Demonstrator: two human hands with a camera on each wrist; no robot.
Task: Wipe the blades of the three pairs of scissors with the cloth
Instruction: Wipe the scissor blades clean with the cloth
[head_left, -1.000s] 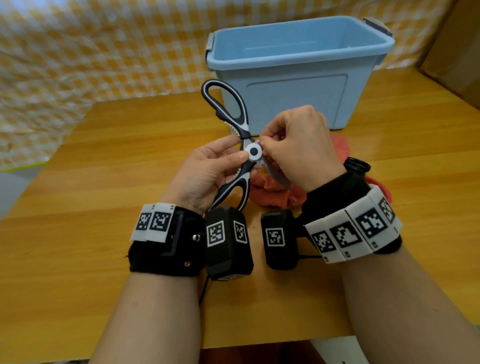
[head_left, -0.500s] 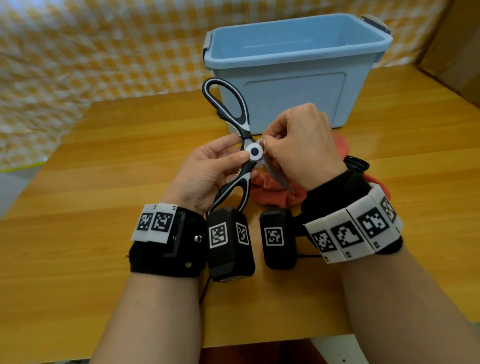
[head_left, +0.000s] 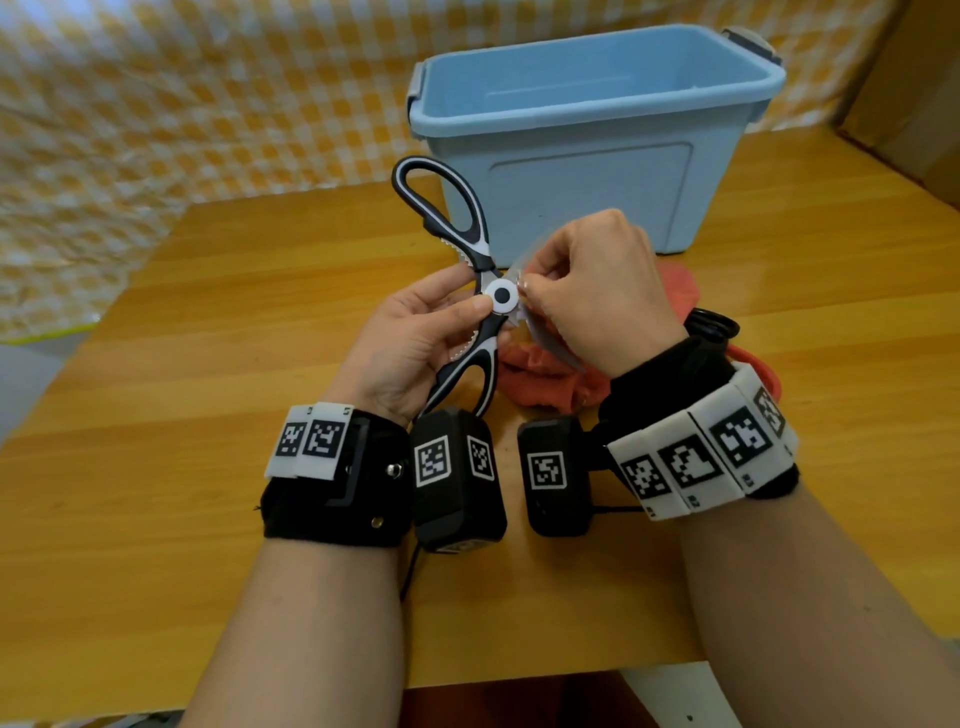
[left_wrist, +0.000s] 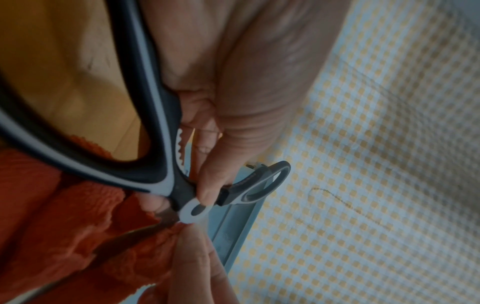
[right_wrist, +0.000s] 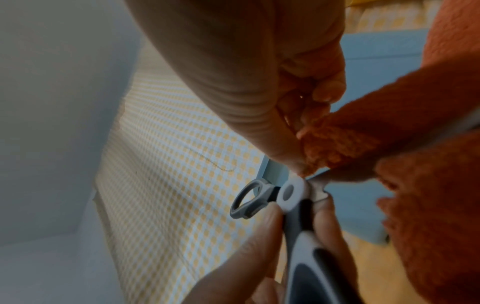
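1. Scissors (head_left: 488, 306), black and white, are held spread wide above the counter (head_left: 218, 322) in front of a blue bin (head_left: 597, 171); one handle loop points away toward the bin, the other back toward the left wrist.
2. Left hand (head_left: 410, 343) pinches them at the round pivot, thumb on the white disc, fingers (left_wrist: 207, 181) behind.
3. Right hand (head_left: 597, 296) is curled, fingers (right_wrist: 293, 160) pinching the orange cloth (right_wrist: 428, 185) onto a blade right beside the pivot.
4. That blade (left_wrist: 124, 238) runs from the pivot toward the right wrist, so my guess is the wiping stroke draws outward along it, away from the left hand.
5. More cloth lies bunched on the counter beneath.
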